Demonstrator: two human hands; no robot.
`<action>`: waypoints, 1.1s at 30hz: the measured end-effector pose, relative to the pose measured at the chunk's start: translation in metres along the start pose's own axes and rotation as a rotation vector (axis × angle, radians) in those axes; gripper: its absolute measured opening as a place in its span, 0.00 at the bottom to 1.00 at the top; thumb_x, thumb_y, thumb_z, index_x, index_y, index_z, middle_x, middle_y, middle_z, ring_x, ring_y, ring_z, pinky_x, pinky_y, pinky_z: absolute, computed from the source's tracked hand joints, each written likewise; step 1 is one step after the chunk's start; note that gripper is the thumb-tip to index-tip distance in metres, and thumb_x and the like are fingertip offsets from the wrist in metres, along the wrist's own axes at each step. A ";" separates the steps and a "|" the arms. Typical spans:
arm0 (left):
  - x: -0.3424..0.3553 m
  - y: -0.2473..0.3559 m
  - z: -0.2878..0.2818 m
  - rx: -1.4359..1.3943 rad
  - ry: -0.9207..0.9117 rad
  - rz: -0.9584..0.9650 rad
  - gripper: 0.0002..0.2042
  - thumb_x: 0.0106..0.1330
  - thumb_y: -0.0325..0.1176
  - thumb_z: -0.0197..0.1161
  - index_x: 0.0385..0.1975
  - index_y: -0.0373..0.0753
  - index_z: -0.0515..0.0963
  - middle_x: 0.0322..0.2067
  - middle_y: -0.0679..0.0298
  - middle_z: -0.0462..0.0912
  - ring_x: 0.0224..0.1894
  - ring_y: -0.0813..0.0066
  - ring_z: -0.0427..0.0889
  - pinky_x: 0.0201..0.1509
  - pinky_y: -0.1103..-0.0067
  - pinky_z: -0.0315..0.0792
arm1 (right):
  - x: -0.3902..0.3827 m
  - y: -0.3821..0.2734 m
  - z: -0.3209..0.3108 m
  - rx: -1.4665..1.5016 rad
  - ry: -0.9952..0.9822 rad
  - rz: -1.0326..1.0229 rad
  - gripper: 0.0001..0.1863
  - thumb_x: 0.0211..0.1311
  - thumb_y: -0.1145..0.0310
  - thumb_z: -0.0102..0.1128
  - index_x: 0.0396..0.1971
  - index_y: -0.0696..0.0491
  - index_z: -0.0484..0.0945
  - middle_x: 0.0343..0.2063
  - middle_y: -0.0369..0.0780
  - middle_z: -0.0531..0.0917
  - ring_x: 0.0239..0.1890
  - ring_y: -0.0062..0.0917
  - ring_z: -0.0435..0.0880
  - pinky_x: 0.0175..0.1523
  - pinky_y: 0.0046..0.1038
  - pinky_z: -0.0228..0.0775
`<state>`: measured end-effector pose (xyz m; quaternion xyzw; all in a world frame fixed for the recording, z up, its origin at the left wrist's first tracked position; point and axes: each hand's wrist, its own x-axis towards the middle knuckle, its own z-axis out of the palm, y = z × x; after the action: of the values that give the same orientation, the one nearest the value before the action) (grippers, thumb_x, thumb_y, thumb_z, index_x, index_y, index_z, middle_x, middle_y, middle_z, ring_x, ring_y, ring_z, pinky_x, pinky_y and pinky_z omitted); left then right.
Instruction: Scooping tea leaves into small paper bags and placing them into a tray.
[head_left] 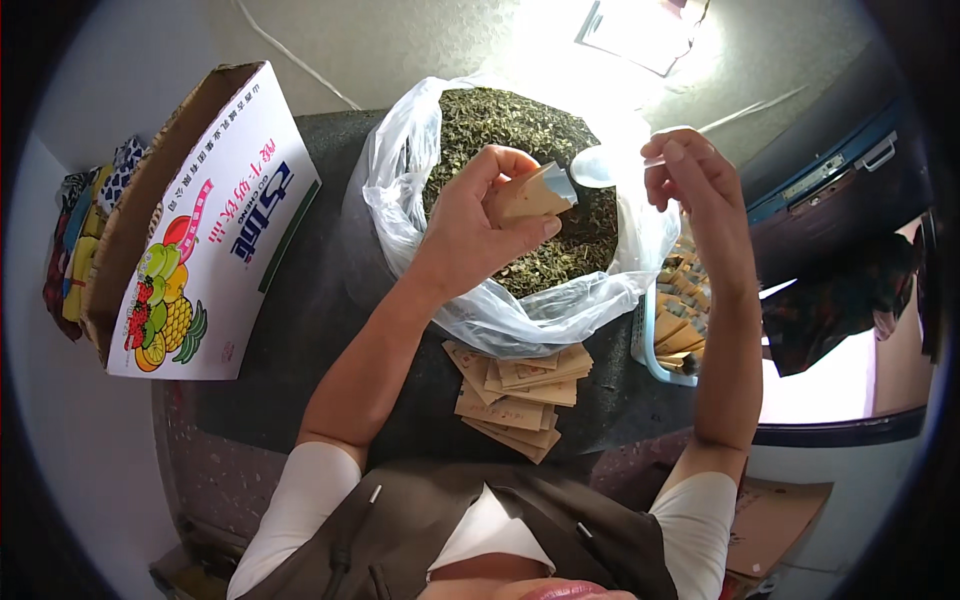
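Observation:
My left hand (468, 228) is closed around a small brown paper packet (528, 198), held above a clear plastic bag (392, 222) full of dried green leaves (505, 118). The packet's silvery mouth stands open and faces right. In my right hand (698, 172) is a pale plastic spoon (594, 168), pinched by its handle over the bag's right side. Its bowl is close to the packet's mouth but apart from it; glare hides what the bowl holds. A loose stack of flat brown packets (522, 390) lies in front of the bag.
A light blue basket (648, 335) with several brown packets stands right of the bag, partly behind my right forearm. On the left is a white printed carton (215, 245), open-topped, beside colourful cloth (90, 230). A dark case (835, 170) with a handle sits at the right.

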<state>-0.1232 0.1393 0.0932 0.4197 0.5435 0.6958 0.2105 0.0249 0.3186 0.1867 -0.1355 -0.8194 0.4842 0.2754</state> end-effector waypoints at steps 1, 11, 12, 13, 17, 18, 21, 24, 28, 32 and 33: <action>0.000 -0.001 0.000 0.044 0.016 0.033 0.24 0.52 0.28 0.76 0.47 0.39 0.72 0.37 0.64 0.78 0.38 0.80 0.79 0.42 0.81 0.76 | 0.006 0.007 -0.001 0.001 -0.004 0.001 0.15 0.74 0.60 0.50 0.36 0.54 0.81 0.22 0.32 0.77 0.26 0.14 0.74 0.32 0.20 0.65; -0.001 0.001 -0.002 0.171 0.003 0.113 0.24 0.53 0.26 0.75 0.49 0.40 0.71 0.41 0.68 0.76 0.43 0.80 0.76 0.48 0.81 0.73 | 0.036 0.074 0.083 -0.431 -0.304 0.008 0.15 0.62 0.62 0.54 0.41 0.56 0.81 0.36 0.50 0.84 0.41 0.45 0.84 0.46 0.39 0.75; -0.002 0.001 -0.002 0.161 0.015 0.106 0.24 0.54 0.26 0.75 0.49 0.40 0.71 0.41 0.68 0.76 0.43 0.81 0.76 0.48 0.81 0.73 | 0.037 0.078 0.088 -0.431 -0.305 0.006 0.15 0.62 0.62 0.54 0.41 0.56 0.81 0.36 0.50 0.84 0.41 0.45 0.84 0.46 0.39 0.75; -0.001 0.001 -0.003 0.150 0.026 0.099 0.23 0.54 0.26 0.75 0.48 0.40 0.72 0.41 0.68 0.76 0.42 0.81 0.76 0.47 0.81 0.73 | 0.036 0.082 0.093 -0.366 -0.258 0.005 0.15 0.60 0.63 0.56 0.42 0.56 0.82 0.35 0.49 0.85 0.39 0.42 0.85 0.45 0.37 0.75; 0.001 0.001 -0.001 0.220 0.032 0.130 0.23 0.54 0.26 0.75 0.48 0.39 0.72 0.40 0.68 0.76 0.41 0.81 0.75 0.47 0.81 0.73 | 0.038 0.092 0.077 -0.014 -0.240 0.218 0.16 0.68 0.63 0.53 0.44 0.60 0.80 0.31 0.41 0.85 0.28 0.21 0.83 0.33 0.25 0.77; 0.001 0.001 -0.002 0.208 0.031 0.113 0.23 0.53 0.27 0.75 0.48 0.39 0.72 0.40 0.68 0.76 0.41 0.82 0.74 0.46 0.81 0.73 | 0.034 0.078 0.075 0.038 -0.204 0.254 0.17 0.71 0.62 0.50 0.44 0.61 0.79 0.31 0.39 0.84 0.27 0.19 0.82 0.33 0.23 0.76; 0.001 0.001 -0.004 0.202 0.029 0.089 0.23 0.53 0.28 0.76 0.48 0.38 0.72 0.40 0.67 0.76 0.40 0.81 0.74 0.45 0.81 0.73 | 0.032 0.065 0.054 0.149 -0.170 0.332 0.15 0.71 0.61 0.51 0.42 0.57 0.80 0.29 0.37 0.82 0.28 0.19 0.80 0.34 0.21 0.75; 0.002 -0.001 -0.004 0.221 0.031 0.057 0.24 0.52 0.29 0.77 0.48 0.38 0.72 0.39 0.66 0.76 0.40 0.81 0.75 0.44 0.81 0.73 | 0.028 0.049 0.030 0.136 -0.129 0.313 0.15 0.71 0.59 0.53 0.41 0.55 0.81 0.28 0.35 0.82 0.28 0.16 0.79 0.34 0.20 0.73; 0.002 0.001 -0.001 0.281 0.041 0.047 0.24 0.52 0.31 0.77 0.48 0.38 0.73 0.36 0.65 0.77 0.38 0.80 0.76 0.42 0.80 0.75 | 0.021 0.039 0.002 0.106 -0.073 0.239 0.16 0.73 0.59 0.53 0.41 0.56 0.82 0.26 0.35 0.82 0.26 0.16 0.78 0.32 0.21 0.72; 0.002 -0.001 -0.001 0.341 0.047 0.065 0.24 0.52 0.33 0.76 0.48 0.38 0.73 0.35 0.65 0.77 0.36 0.79 0.76 0.40 0.80 0.75 | 0.012 0.025 -0.010 0.098 -0.060 0.223 0.16 0.73 0.59 0.52 0.41 0.56 0.82 0.26 0.35 0.82 0.25 0.16 0.77 0.31 0.21 0.72; 0.002 0.001 0.000 0.340 0.048 0.045 0.24 0.52 0.35 0.75 0.46 0.37 0.73 0.37 0.61 0.79 0.38 0.73 0.79 0.44 0.76 0.75 | 0.010 0.024 -0.012 0.117 -0.073 0.229 0.16 0.73 0.59 0.52 0.40 0.56 0.82 0.25 0.35 0.82 0.24 0.16 0.77 0.31 0.21 0.72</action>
<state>-0.1238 0.1407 0.0951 0.4446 0.6487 0.6083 0.1075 0.0222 0.3440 0.1738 -0.1939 -0.7783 0.5642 0.1957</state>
